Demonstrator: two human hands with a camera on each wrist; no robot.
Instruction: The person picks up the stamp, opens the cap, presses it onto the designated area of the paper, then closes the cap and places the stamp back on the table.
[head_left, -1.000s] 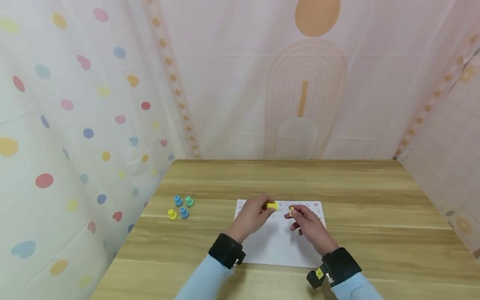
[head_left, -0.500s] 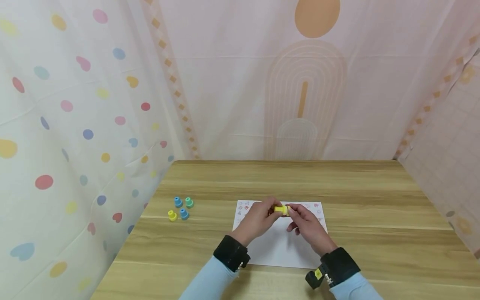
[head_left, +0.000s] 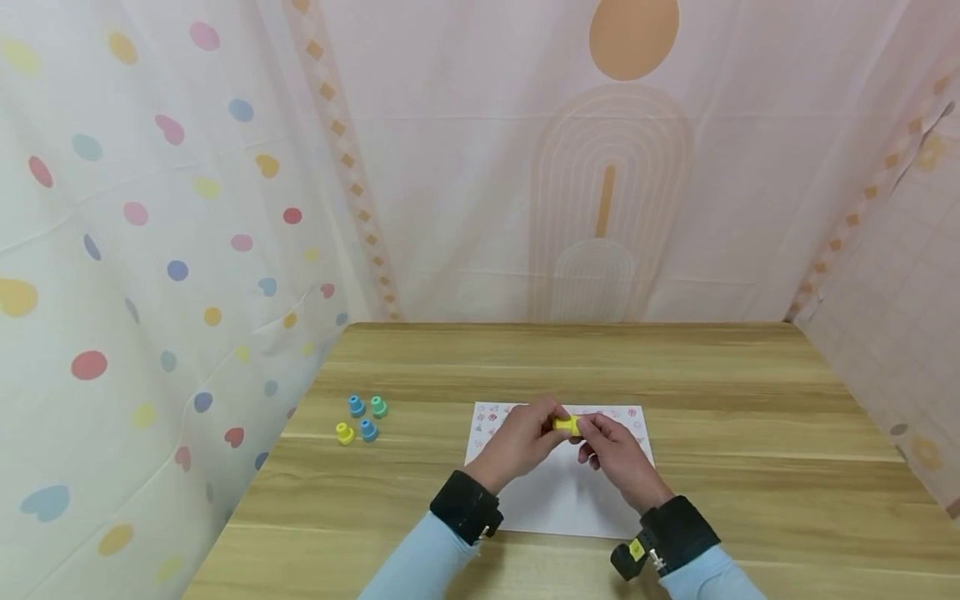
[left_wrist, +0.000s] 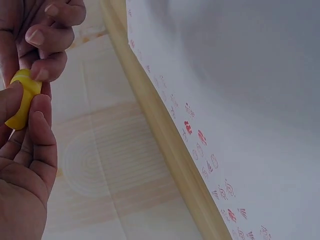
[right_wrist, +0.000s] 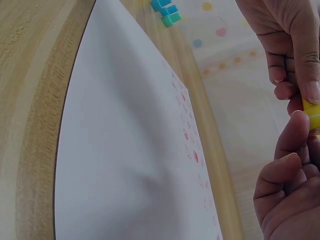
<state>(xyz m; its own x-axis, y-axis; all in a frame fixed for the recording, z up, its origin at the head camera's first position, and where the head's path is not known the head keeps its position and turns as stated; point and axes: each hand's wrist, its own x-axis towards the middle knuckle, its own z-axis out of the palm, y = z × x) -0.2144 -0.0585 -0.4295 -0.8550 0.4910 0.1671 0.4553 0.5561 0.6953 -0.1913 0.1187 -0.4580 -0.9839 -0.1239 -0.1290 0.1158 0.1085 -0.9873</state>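
Note:
Over the paper, my left hand (head_left: 521, 437) and my right hand (head_left: 621, 458) meet at a small yellow toy stamp (head_left: 567, 426). The left thumb and fingers pinch its left end, while the right thumb and fingers pinch its right end. In the left wrist view the yellow stamp (left_wrist: 21, 102) shows a seam near its upper end; fingers cover much of it. Below both hands lies a white sheet of paper (head_left: 562, 504), with rows of small red and pink stamped prints along its far edge.
Several stamps stand upright at the left of the wooden table (head_left: 720, 417): a blue stamp (head_left: 357, 407), a green stamp (head_left: 378, 407), a yellow stamp (head_left: 345, 433) and another blue stamp (head_left: 369, 431). A patterned curtain (head_left: 465, 208) hangs behind the table.
A second ago the hands were apart, each with a yellow piece. The left hand has moved right, and the two pieces are now together between the fingers.

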